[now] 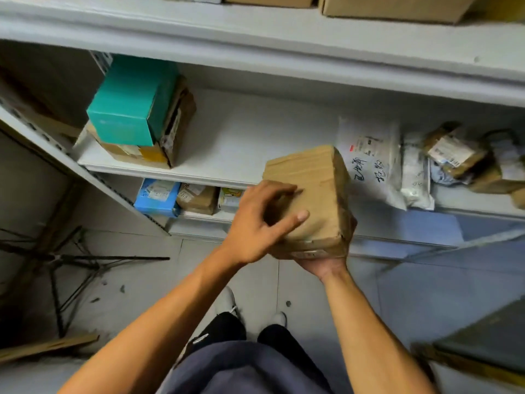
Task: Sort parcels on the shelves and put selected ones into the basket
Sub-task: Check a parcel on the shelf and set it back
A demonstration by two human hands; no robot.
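white mailer bag [369, 160] — handwritten Chinese characters, possibly "已通知" | printed labels elsewhere — too blurred to read

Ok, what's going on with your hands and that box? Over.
Both hands on brown box: right hand underneath, left hand on top. Held before the middle shelf. No basket visible.
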